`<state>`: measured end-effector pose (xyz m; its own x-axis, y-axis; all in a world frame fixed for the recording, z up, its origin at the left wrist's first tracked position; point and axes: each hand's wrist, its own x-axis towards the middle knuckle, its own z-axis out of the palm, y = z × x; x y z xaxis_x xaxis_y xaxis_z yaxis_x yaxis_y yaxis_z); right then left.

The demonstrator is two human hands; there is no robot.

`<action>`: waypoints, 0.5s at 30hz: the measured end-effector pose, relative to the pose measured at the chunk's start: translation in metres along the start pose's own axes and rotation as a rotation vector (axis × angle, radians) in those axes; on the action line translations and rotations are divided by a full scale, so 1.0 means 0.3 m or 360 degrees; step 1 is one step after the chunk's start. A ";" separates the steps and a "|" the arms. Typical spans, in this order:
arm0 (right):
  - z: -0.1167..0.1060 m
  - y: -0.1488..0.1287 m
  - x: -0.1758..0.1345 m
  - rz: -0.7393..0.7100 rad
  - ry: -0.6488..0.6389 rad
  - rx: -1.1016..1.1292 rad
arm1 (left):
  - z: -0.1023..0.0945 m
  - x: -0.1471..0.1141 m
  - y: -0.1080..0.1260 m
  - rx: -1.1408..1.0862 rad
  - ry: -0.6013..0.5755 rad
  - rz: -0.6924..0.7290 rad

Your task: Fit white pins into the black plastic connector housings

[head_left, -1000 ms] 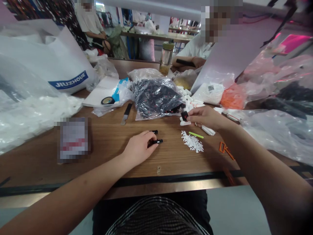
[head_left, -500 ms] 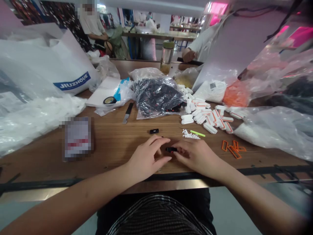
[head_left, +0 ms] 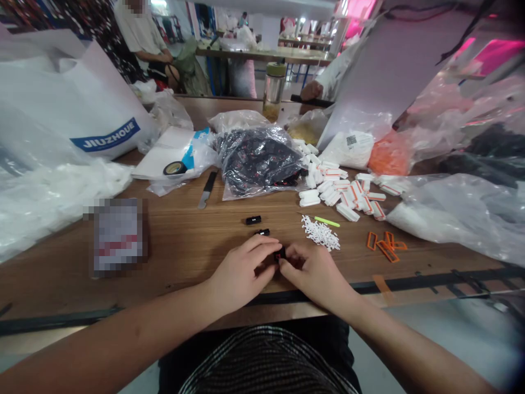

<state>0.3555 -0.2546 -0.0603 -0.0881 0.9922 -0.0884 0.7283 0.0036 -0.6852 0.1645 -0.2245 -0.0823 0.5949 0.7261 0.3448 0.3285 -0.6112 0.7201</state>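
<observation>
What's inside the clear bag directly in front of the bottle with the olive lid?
The clear bag holds many small black pieces, some with red bits showing. The top layer covers whatever lies deeper.

Site: workshop or factory floor, by appearance. Evidence: wooden tabletop bearing a clear bag of black parts, heaped white casings, loose orange frames, a pile of tiny white pieces; beyond it, another long tabletop with bags and a seated person.
</observation>
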 end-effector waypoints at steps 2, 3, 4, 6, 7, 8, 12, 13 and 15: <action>0.013 -0.005 0.004 0.0048 -0.0032 0.0006 | 0.004 0.000 -0.003 0.0056 -0.0083 0.0008; 0.019 -0.010 0.006 0.0054 -0.0040 0.0002 | 0.006 0.001 -0.006 0.0070 -0.0111 0.0014; 0.023 -0.016 0.006 0.0053 -0.0044 -0.0001 | 0.008 0.003 -0.011 0.0074 -0.0120 0.0021; 0.022 -0.024 0.006 0.0042 -0.0063 0.0009 | 0.010 0.007 -0.020 0.0049 -0.0090 0.0026; 0.012 -0.021 0.006 0.0029 -0.0084 0.0026 | 0.010 0.010 -0.025 0.0027 -0.0062 0.0016; -0.007 -0.011 0.007 0.0008 -0.0093 0.0048 | 0.010 0.012 -0.028 0.0003 -0.0035 0.0006; -0.161 0.123 0.027 -0.0038 0.0185 -0.0056 | 0.002 0.018 -0.026 -0.0009 -0.0089 -0.0003; -0.210 0.174 0.036 0.0031 0.0315 -0.0171 | 0.000 0.019 -0.023 0.0033 -0.0123 -0.0003; -0.298 0.274 0.055 0.0136 0.0266 -0.0432 | -0.005 0.021 -0.019 0.0141 -0.0163 -0.0018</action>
<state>0.4747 -0.2270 -0.0536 0.0773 0.9970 -0.0020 0.8848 -0.0695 -0.4607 0.1651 -0.2160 -0.0833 0.6611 0.6998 0.2706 0.3964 -0.6320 0.6659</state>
